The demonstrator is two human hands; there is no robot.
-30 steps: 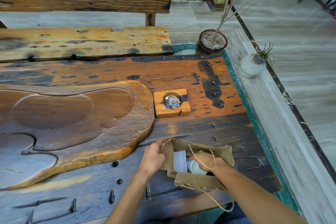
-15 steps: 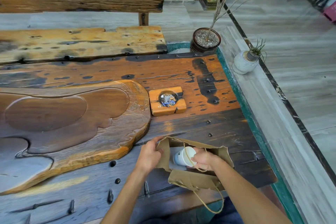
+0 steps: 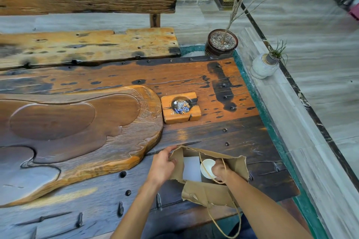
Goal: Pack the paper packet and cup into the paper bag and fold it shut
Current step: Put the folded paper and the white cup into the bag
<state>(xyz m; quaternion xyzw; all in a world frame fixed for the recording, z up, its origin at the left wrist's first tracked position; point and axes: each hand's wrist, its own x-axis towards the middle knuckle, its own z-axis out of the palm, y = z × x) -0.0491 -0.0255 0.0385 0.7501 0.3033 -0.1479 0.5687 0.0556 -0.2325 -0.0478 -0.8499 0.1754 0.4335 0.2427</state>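
Observation:
A brown paper bag [image 3: 206, 193] stands open near the table's front edge, its rim torn and its rope handles hanging loose. My left hand [image 3: 161, 165] grips the bag's left rim and holds it open. Inside, a white paper packet [image 3: 192, 169] stands against the left side. My right hand [image 3: 220, 170] is inside the bag, holding a white cup [image 3: 207, 168] upright by its rim, to the right of the packet. The cup's lower part is hidden in the bag.
A wooden ashtray [image 3: 181, 107] sits just behind the bag. A large carved wooden tray [image 3: 77, 134] fills the table's left. A bench [image 3: 87, 46] lies beyond. A potted plant [image 3: 222, 41] and a white vase [image 3: 264, 66] stand at the right, past the table's edge.
My right hand has turned the cup from tilted on its side to upright and lowered it deeper into the bag. My left hand has kept its hold on the rim.

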